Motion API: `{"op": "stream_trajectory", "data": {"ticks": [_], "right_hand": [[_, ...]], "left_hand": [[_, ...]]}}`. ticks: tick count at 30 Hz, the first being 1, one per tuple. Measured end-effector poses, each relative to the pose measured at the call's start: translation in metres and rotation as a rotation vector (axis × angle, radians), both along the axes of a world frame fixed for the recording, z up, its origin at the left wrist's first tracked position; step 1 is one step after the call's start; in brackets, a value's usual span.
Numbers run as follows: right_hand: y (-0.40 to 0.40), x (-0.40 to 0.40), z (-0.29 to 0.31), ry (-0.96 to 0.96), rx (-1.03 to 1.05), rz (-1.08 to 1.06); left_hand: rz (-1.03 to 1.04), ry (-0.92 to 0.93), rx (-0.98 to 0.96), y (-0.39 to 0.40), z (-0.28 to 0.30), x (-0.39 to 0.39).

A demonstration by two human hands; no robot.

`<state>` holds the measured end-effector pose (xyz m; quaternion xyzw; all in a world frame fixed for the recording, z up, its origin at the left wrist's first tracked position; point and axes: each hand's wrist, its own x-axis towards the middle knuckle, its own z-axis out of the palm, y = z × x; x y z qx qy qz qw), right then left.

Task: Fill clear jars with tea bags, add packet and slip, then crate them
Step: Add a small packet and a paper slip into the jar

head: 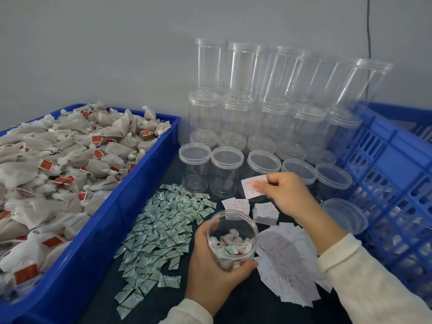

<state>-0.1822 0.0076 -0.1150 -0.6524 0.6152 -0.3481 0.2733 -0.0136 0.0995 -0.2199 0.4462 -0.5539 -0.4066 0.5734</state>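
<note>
My left hand [211,265] grips an open clear jar [233,239] tilted toward me; inside lie tea bags and a green-and-white packet. My right hand [288,195] pinches a white slip with red print [253,188] and holds it above the slip piles, beyond the jar's mouth. More slips [287,265] lie scattered on the dark table to the right of the jar. A heap of green-and-white packets [163,230] spreads to the left of it. A blue tray [98,232] on the left is heaped with tea bags [58,164] carrying red tags.
Several empty clear jars [264,162] stand in rows behind the slips, with taller stacks [238,97] against the grey wall. A blue slatted crate [385,183] stands at the right. One more jar [343,216] sits beside the crate's wall.
</note>
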Motion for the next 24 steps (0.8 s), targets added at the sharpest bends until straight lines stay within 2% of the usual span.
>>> {"op": "stream_trajectory", "data": {"ticks": [7,10,24], "right_hand": [[0.044,0.020,0.007,-0.282,0.089,0.092],[0.056,0.032,0.002,-0.312,0.098,0.073],[0.063,0.045,-0.015,0.217,0.174,0.095]], "left_hand": [[0.006,-0.018,-0.001,0.000,0.002,0.000],[0.005,-0.012,-0.003,0.000,0.004,0.000],[0.000,0.002,-0.010,0.001,0.006,0.000]]}}
